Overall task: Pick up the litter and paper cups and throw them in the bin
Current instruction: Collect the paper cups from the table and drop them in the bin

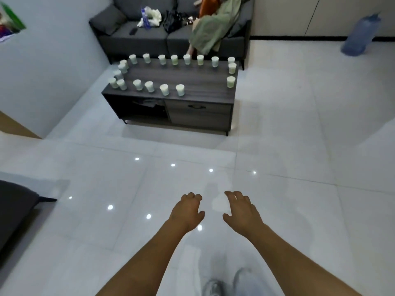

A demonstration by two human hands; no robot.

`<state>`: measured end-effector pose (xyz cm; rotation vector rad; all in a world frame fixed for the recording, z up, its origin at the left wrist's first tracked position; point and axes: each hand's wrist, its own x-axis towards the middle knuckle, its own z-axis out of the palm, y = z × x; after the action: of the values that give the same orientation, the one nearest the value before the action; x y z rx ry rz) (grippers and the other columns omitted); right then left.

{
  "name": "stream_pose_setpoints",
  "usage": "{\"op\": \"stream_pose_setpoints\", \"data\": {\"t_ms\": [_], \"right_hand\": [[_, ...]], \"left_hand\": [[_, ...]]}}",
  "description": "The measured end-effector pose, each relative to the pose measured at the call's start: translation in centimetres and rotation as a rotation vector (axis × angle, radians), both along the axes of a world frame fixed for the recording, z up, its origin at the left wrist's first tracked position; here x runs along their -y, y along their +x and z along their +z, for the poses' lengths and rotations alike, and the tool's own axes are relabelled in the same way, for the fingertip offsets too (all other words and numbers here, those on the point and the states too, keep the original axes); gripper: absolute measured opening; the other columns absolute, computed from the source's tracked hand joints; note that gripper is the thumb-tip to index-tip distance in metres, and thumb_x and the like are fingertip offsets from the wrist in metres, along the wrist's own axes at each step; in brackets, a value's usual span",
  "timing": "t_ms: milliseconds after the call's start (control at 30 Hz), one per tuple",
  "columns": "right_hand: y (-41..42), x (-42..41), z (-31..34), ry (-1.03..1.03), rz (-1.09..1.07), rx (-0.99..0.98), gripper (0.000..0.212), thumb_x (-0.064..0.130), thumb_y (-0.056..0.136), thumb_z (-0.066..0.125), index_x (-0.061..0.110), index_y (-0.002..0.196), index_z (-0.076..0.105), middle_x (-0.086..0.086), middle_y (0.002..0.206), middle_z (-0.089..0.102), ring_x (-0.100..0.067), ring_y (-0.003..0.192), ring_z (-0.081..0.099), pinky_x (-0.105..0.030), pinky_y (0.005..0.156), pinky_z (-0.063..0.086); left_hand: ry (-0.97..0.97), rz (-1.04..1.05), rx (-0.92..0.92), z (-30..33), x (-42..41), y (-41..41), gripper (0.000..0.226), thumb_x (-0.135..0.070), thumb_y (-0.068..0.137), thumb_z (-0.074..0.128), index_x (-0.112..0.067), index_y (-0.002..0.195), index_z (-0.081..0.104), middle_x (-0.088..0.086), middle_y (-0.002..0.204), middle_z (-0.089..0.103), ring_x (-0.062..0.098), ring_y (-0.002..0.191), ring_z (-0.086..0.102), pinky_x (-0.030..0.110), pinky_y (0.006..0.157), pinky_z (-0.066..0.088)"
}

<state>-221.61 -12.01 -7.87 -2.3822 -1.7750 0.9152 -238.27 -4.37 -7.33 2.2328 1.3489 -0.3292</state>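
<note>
Paper cups [180, 90], upright, ringed along the edges of the dark table [192, 81] well ahead across the floor [277, 146]: a row on the far edge, a row on the near edge, a cluster at the left corner, three down the right side. Behind the table, a grey sofa [147, 37] with a white crumpled bag [150, 17], a black bag [172, 21] and green cloth [210, 33]. Blue water jug [361, 34] near the right wall. Left hand [187, 211] and right hand [241, 212] stretched forward side by side above the tiles, fingers relaxed, loosely bent, holding nothing, far from the cups.
</note>
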Motion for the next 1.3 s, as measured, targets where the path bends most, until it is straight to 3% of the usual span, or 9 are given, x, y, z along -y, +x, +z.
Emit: {"op": "stream_pose_setpoints", "data": {"t_ms": [133,533,800,1067,1300], "right_hand": [[1.1,-4.2,-0.2,-0.027,0.041,0.007,0.069,0.035,0.091,0.054,0.022,0.149,0.02,-0.005,0.15,0.028,-0.026,0.129,0.036,-0.037,0.1,0.04],[10.6,-28.9,0.1,-0.014,0.134,0.044,0.068,0.033,0.09,0.055,0.02,0.149,0.022,-0.006,0.149,0.029,-0.028,0.126,0.038,-0.037,0.098,0.043],[9.9,-43.8,-0.7,-0.041,0.202,0.02,0.068,0.035,0.09,0.057,0.021,0.148,0.023,-0.005,0.147,0.032,-0.027,0.127,0.039,-0.037,0.1,0.044],[7.1,-62.1,-1.9,-0.047,0.166,-0.004,0.067,0.034,0.091,0.057,0.021,0.147,0.023,-0.005,0.147,0.032,-0.026,0.129,0.038,-0.037,0.102,0.042],[6.7,-73.2,-2.9,-0.128,0.117,-0.011,0.069,0.034,0.091,0.057,0.02,0.148,0.021,-0.007,0.149,0.029,-0.028,0.131,0.036,-0.037,0.104,0.04]], "left_hand": [[-0.001,0.013,0.003,-0.2,-3.6,0.7,0.051,-0.032,0.093,0.05,-0.016,0.139,0.037,0.004,0.135,0.044,0.021,0.125,0.039,0.033,0.091,0.045],[0.002,0.206,0.024,0.4,-26.0,8.2,0.051,-0.033,0.093,0.051,-0.014,0.139,0.038,0.005,0.132,0.045,0.021,0.123,0.04,0.033,0.09,0.046],[-0.045,0.292,0.008,-0.4,-39.0,7.0,0.05,-0.032,0.092,0.052,-0.015,0.138,0.039,0.006,0.133,0.045,0.021,0.124,0.041,0.035,0.092,0.046],[-0.053,0.299,-0.002,-1.8,-57.7,4.2,0.05,-0.031,0.093,0.052,-0.014,0.138,0.039,0.006,0.133,0.045,0.022,0.124,0.04,0.034,0.093,0.046],[-0.073,0.288,-0.007,-2.8,-70.3,3.4,0.05,-0.031,0.092,0.053,-0.013,0.137,0.04,0.006,0.134,0.045,0.021,0.125,0.039,0.035,0.095,0.046]]}}
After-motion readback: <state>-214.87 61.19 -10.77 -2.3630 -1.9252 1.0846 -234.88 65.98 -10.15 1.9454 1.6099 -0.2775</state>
